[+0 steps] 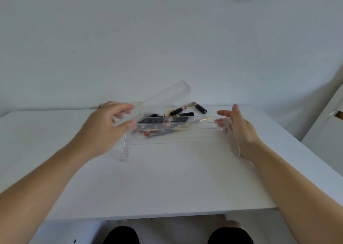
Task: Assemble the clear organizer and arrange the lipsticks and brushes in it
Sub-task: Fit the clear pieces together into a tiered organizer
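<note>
A clear acrylic organizer frame (178, 132) stands on the white table (167, 178), with upright end panels at its left (127, 149) and right. My left hand (105, 128) is shut on a long clear acrylic strip (163, 99) that tilts up to the right above the frame's left end. My right hand (239, 130) is spread open beside the right end panel, fingers apart, holding nothing. Behind the frame lies a pile of black lipsticks (178, 111) with red tips and some pale-handled brushes (204, 119), partly seen through the plastic.
A white wall rises right behind the table's far edge. A white cardboard box (326, 125) stands off the table's right side. My knees (120, 234) show under the near table edge.
</note>
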A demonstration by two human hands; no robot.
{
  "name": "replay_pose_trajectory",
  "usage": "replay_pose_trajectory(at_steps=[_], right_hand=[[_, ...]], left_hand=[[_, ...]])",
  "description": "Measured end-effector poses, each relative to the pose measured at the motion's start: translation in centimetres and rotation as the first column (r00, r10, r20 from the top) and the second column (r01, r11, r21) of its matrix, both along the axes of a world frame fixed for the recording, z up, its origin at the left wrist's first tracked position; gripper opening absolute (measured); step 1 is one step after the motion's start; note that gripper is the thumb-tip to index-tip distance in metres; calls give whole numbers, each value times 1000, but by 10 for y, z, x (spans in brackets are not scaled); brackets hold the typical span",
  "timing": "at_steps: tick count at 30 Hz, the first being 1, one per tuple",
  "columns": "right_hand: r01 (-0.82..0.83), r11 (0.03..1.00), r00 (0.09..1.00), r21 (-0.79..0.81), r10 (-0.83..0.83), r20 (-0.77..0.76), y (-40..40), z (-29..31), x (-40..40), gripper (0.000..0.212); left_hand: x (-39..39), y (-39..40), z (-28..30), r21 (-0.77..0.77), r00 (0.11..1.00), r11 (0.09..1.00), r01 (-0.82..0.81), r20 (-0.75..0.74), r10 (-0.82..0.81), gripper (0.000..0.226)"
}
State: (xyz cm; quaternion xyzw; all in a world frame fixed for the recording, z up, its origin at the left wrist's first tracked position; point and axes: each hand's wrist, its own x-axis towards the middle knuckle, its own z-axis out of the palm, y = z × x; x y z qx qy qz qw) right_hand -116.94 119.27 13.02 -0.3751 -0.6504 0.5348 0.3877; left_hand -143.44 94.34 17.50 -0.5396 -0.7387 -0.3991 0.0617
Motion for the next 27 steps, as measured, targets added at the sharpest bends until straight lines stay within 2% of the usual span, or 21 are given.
replay_pose_trajectory(at_steps=[4, 8, 16, 23, 27], right_hand=[[-25, 999, 999, -29, 26, 36, 1, 5, 6, 71], [-85, 992, 996, -89, 87, 19, 1, 8, 10, 75], [-80, 996, 995, -37, 82, 59, 2, 6, 10, 70], [-84, 995, 993, 58, 79, 90, -1, -2, 5, 49], [-88, 990, 989, 113, 73, 128, -2, -5, 5, 55]], left_hand=[[39, 15, 0, -103, 961, 974, 204, -171, -219, 39], [61, 25, -18, -169, 914, 945, 281, -254, -317, 44], [65, 36, -39, -216, 892, 937, 274, -307, -331, 46], [62, 38, -48, -174, 874, 952, 253, -380, -302, 44], [59, 37, -50, -166, 866, 941, 295, -371, -336, 43]])
